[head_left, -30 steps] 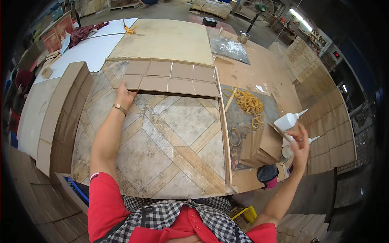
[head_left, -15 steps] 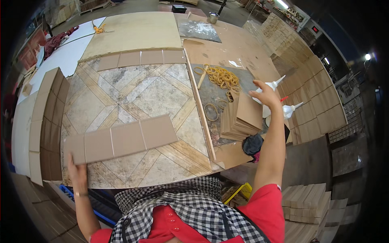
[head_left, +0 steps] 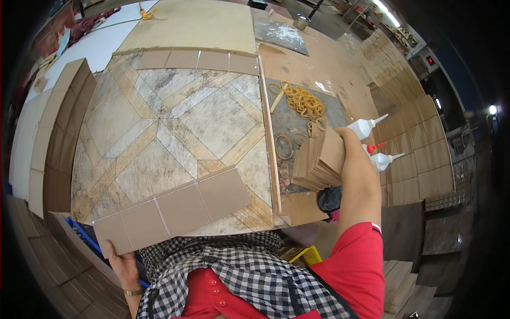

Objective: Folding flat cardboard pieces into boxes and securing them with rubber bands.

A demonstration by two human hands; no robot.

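My left hand (head_left: 123, 267) grips the near left end of a long brown cardboard strip (head_left: 175, 208), scored into several panels. That strip lies tilted over the near edge of a patterned board (head_left: 212, 109), its left end jutting past the edge. At the right, my right hand (head_left: 346, 135) touches the far right side of a stack of brown cardboard pieces (head_left: 317, 160). Its fingers are mostly hidden behind the stack and forearm. White squeeze bottles, one (head_left: 362, 128) with a long nozzle, stand just beyond that hand.
Yellow rubber bands (head_left: 304, 101) lie piled beyond the stack. A wooden strip (head_left: 269, 143) edges the patterned board. Another cardboard strip (head_left: 212, 60) lies along its far side. Folded cardboard (head_left: 64, 127) stands at the left, and tall cardboard stacks (head_left: 414, 143) stand at the right.
My left hand has drawn the cardboard strip nearer to me, over the board's edge. My right hand has come down from beside the bottles onto the stack of cardboard pieces. The view has shifted.
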